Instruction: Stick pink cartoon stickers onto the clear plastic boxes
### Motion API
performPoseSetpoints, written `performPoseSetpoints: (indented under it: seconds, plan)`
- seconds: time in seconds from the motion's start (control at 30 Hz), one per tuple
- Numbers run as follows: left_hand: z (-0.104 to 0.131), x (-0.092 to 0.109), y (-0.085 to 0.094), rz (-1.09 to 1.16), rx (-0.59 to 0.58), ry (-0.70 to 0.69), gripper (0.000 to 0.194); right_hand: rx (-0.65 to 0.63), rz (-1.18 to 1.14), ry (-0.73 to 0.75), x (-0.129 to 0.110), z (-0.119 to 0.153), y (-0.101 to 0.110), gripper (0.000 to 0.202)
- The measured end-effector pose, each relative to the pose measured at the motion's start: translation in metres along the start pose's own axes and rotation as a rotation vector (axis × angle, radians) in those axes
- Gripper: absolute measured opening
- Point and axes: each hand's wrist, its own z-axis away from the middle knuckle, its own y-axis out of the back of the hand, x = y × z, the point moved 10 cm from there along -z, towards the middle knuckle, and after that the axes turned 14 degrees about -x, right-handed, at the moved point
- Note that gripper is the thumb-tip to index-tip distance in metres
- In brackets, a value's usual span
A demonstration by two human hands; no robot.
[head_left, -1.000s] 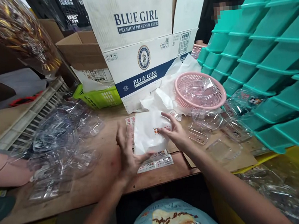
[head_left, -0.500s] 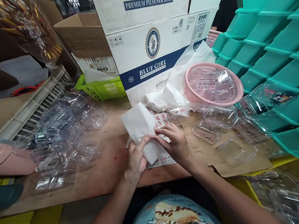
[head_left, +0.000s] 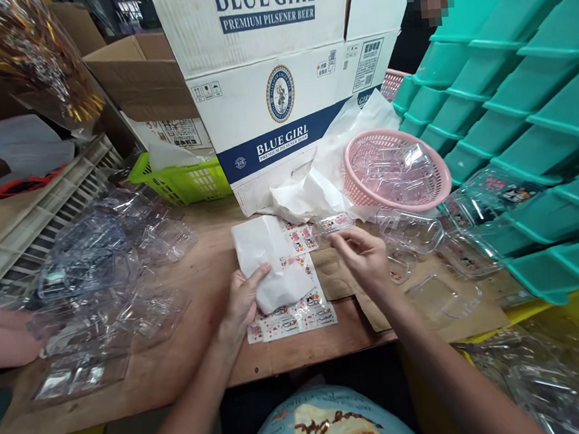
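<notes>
My left hand (head_left: pixel 243 297) is closed on a white sheet of backing paper (head_left: pixel 266 245), thumb on top, over the table. Partly under that paper lie sticker sheets (head_left: pixel 314 308) printed with cats and pink marks. To the right, my right hand (head_left: pixel 363 255) is raised with thumb and forefinger pinched on a thin clear sticker, whose edges are hardly visible. Just beyond its fingertips a clear plastic lid with a cat print (head_left: pixel 334 223) lies on the table. Brown paper (head_left: pixel 334 273) is below the right hand.
A pink basket (head_left: pixel 398 198) of clear plastic pieces stands behind, beside crumpled white paper (head_left: pixel 311 198) and a beer carton (head_left: pixel 283 137). Clear containers (head_left: pixel 92 259) pile up at left. Teal bins (head_left: pixel 526 105) are stacked at right, near a person. A green basket (head_left: pixel 181 185) stands at back left.
My right hand has moved right, away from the white paper, still pinched. My left hand and the paper are lower, and more of the sticker sheets shows. The view has shifted slightly.
</notes>
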Motion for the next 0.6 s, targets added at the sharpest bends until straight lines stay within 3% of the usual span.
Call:
performPoseSetpoints:
  seconds: [0.13, 0.3, 0.47, 0.53, 0.6]
  plan:
    - [0.002, -0.001, -0.03, 0.08, -0.069, -0.059, 0.038, -0.095, 0.265, 0.174, -0.024, 0.013, -0.039, 0.014]
    - [0.014, -0.011, -0.053, 0.118, -0.122, -0.039, 0.034, -0.099, 0.112, 0.101, -0.01, 0.02, -0.056, 0.013]
    - [0.018, -0.011, -0.05, 0.095, -0.098, -0.065, 0.037, -0.141, -0.045, -0.004, 0.007, 0.015, -0.055, 0.027]
    - [0.014, -0.011, -0.043, 0.04, -0.098, -0.046, 0.039, -0.098, -0.085, -0.033, 0.015, 0.01, -0.043, 0.033]
    - [0.008, -0.004, -0.024, -0.111, -0.042, -0.047, 0.043, 0.003, -0.1, -0.036, 0.019, 0.006, -0.022, 0.035]
